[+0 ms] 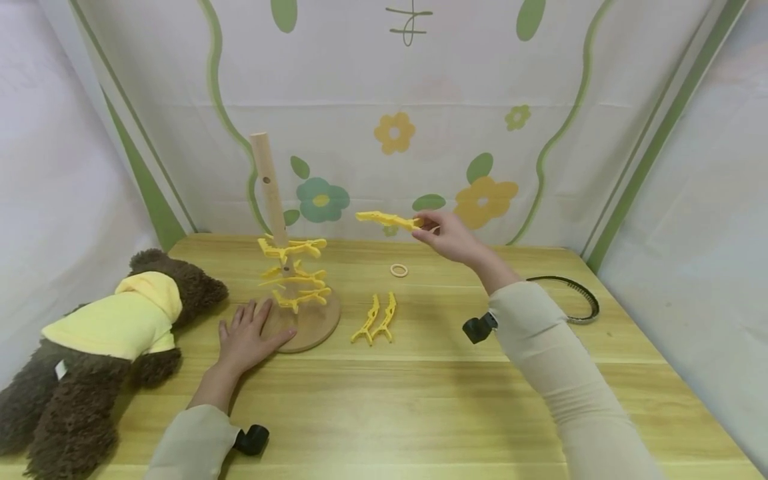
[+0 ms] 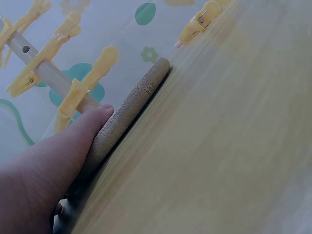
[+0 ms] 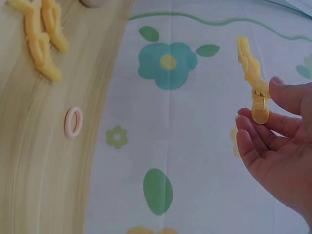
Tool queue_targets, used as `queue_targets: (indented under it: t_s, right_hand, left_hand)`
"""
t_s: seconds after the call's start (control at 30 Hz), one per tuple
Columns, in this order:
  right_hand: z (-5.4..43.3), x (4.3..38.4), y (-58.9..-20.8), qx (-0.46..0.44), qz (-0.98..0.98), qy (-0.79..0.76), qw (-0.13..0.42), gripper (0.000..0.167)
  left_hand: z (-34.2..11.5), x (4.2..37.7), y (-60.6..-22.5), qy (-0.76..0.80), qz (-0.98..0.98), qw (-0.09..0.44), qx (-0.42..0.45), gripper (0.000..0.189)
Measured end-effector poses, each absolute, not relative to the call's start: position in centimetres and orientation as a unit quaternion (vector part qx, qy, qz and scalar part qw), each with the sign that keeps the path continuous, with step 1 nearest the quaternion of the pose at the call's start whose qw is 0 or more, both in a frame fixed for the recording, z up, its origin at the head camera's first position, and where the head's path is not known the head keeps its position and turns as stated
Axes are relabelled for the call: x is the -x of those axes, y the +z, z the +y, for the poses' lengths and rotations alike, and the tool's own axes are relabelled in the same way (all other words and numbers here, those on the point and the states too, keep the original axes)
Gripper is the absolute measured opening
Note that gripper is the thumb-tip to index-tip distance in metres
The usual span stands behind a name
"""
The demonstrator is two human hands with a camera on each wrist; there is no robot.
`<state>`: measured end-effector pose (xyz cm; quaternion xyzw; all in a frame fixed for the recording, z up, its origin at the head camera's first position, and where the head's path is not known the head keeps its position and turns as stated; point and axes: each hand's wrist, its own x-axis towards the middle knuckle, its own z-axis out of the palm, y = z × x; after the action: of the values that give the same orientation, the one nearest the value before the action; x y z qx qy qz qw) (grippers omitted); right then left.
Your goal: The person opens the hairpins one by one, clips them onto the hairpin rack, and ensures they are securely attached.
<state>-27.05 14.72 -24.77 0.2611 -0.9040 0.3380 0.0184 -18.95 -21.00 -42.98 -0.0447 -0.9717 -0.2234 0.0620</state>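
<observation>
My right hand [image 1: 450, 237] pinches a yellow alligator hair clip [image 1: 384, 218] by its handle end, thumb on one side and fingers on the other. The clip is raised above the table, its toothed end pointing left. At the left, my left hand [image 1: 245, 339] rests on the edge of the round base [image 1: 315, 335] of a wooden stand, fingers spread, thumb lying over the base. Several yellow clips [image 2: 92, 78] are on the stand's upright post [image 1: 270, 190], stacked in tiers. Two more clips [image 1: 383, 319] lie side by side on the table, right of the base.
A small pale ring [image 1: 399, 270] lies behind the two loose clips. At the right back is a black toothed headband [image 1: 585, 297]. A brown teddy bear [image 1: 120, 327] in a yellow hoodie lies at the left. A patterned cloth [image 1: 360, 80] hangs behind the wooden table [image 1: 384, 413].
</observation>
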Motion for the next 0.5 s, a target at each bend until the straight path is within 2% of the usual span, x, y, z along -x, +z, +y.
queue_targets:
  t_s: [0.5]
  right_hand:
    - [8.7, 27.8, -22.6, -0.318, -0.891, 0.322, 0.031, 0.025]
  left_hand:
    - [-21.1, 19.0, -42.8, -0.221, -0.973, 0.050, 0.042, 0.091]
